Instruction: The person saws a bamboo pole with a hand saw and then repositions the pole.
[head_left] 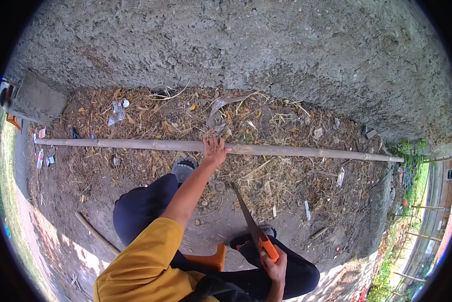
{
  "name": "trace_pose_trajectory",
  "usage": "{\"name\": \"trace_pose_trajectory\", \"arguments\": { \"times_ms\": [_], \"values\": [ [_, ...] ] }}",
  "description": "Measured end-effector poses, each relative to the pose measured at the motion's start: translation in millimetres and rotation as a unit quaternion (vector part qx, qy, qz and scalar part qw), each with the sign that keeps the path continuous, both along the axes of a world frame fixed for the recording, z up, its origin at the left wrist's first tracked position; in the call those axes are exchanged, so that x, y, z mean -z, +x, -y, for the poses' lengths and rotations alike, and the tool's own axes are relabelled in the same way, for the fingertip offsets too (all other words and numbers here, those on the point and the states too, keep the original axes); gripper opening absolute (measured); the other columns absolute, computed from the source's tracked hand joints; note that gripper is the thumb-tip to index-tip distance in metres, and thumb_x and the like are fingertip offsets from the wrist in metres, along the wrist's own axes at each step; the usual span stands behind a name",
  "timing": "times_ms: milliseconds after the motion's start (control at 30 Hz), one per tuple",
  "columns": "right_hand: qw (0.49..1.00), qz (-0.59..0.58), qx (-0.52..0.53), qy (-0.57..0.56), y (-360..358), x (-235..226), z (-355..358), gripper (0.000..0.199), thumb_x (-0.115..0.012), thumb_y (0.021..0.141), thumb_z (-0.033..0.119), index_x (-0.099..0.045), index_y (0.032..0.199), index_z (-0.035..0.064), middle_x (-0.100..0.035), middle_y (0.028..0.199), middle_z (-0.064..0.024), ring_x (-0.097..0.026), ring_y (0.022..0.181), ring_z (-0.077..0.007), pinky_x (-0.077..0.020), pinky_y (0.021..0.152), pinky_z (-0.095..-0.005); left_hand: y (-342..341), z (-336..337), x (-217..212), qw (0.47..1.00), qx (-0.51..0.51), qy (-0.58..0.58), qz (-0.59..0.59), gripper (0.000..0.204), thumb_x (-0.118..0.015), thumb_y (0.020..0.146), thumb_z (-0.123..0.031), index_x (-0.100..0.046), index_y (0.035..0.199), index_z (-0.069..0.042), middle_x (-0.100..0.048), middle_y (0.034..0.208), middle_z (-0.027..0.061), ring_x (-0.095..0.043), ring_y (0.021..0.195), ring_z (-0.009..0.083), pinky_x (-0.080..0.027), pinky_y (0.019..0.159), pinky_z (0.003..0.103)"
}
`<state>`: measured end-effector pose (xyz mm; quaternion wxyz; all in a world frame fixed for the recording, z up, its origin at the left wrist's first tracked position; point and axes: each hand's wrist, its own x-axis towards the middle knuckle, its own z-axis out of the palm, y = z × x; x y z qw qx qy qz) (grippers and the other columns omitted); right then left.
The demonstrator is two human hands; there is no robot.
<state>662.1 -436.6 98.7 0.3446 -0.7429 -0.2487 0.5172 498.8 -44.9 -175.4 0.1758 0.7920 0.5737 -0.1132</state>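
Long, pale, jointed bamboo pole (256,149); left hand (215,151) spread on it; right hand (275,268) around orange-handled saw (256,230).

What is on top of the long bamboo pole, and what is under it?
The left hand rests on the bamboo pole, fingers spread. Litter-strewn ground shows along both its edges; whatever is directly under the pole, and its surface beneath the palm, is covered.
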Motion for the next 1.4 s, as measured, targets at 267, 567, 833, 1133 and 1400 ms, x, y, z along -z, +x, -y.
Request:
{"name": "trace_pose_trajectory", "arguments": {
  "times_ms": [267,567,833,1133,1400],
  "values": [
    [1.0,0.006,0.01,-0.007,4,8,11,0.017,-0.071,0.085,0.014,-0.064,0.085,-0.001,-0.058,0.061,-0.0011,-0.053,0.053,-0.0078,-0.0419,0.051,-0.0254,-4,-8,-7,0.998,-0.018,-0.065,0.003,0.068,-0.028,0.104,-0.058,-0.037,0.15,-0.008,-0.042,0.149,0.0244,-0.032,0.146,0.0384,-0.011,0.118,0.069],
    [0.999,0.022,0.023,-0.005,7,10,17,0.015,-0.07,0.085,0.012,-0.063,0.084,-0.0018,-0.057,0.06,-0.0012,-0.052,0.054,-0.0073,-0.0415,0.051,-0.0258,22,-15,-34,0.986,0.149,-0.033,0.066,0.088,-0.078,0.076,-0.047,-0.04,0.145,-0.009,-0.05,0.141,0.0184,-0.046,0.134,0.034,-0.035,0.11,0.063],
    [0.999,0.024,0.019,-0.01,3,16,12,0.015,-0.07,0.083,0.012,-0.064,0.085,-0.0023,-0.058,0.06,-0.0025,-0.053,0.055,-0.0081,-0.0428,0.053,-0.0266,47,-19,4,0.995,0.081,-0.033,0.047,0.058,-0.085,0.068,-0.022,-0.065,0.121,-0.011,-0.07,0.111,0.0103,-0.069,0.106,0.0278,-0.054,0.089,0.042],
    [0.999,0.048,0.011,-0.018,5,20,18,0.016,-0.069,0.082,0.013,-0.064,0.083,-0.0024,-0.057,0.059,-0.0037,-0.054,0.054,-0.01,-0.0434,0.053,-0.0279,58,-13,3,0.996,0.033,-0.022,0.082,0.043,-0.082,0.065,-0.026,-0.07,0.105,-0.014,-0.071,0.107,0.0114,-0.07,0.1,0.0297,-0.055,0.087,0.044],
    [0.999,0.035,-0.005,-0.007,1,15,9,0.017,-0.069,0.081,0.013,-0.063,0.082,-0.003,-0.056,0.058,-0.0028,-0.053,0.054,-0.0075,-0.0425,0.053,-0.0249,60,-13,-1,0.997,0.006,-0.005,0.077,0.032,-0.085,0.066,-0.022,-0.077,0.096,-0.012,-0.076,0.096,0.009,-0.074,0.091,0.0262,-0.058,0.08,0.039]
  ]
}}
